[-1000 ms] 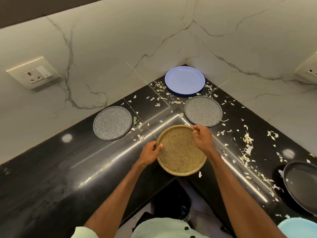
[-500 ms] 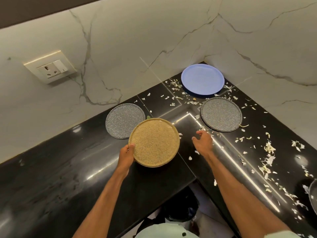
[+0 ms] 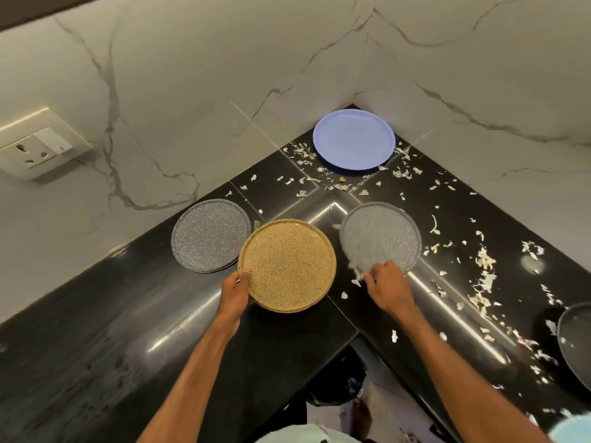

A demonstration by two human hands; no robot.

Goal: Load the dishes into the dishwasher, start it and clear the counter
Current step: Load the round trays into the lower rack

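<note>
The left grip point(image 3: 235, 292) pinched the tan plate point(image 3: 287, 265) by its near rim, thumb on top. The right grip point(image 3: 387, 287) curled at the near rim of the right grey plate point(image 3: 380, 238); blur hid whether it held. One left grey plate point(image 3: 208, 235), one blue plate point(image 3: 353, 139) and pale scraps point(image 3: 484, 260) lay on the black table point(image 3: 96, 346).

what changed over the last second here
The right hand let go of the tan plate, moved right and now grips the near rim of the right grey plate. The left hand alone holds the tan plate and has carried it left, its edge over the left grey plate. The blue plate and scattered scraps stayed put.
</note>
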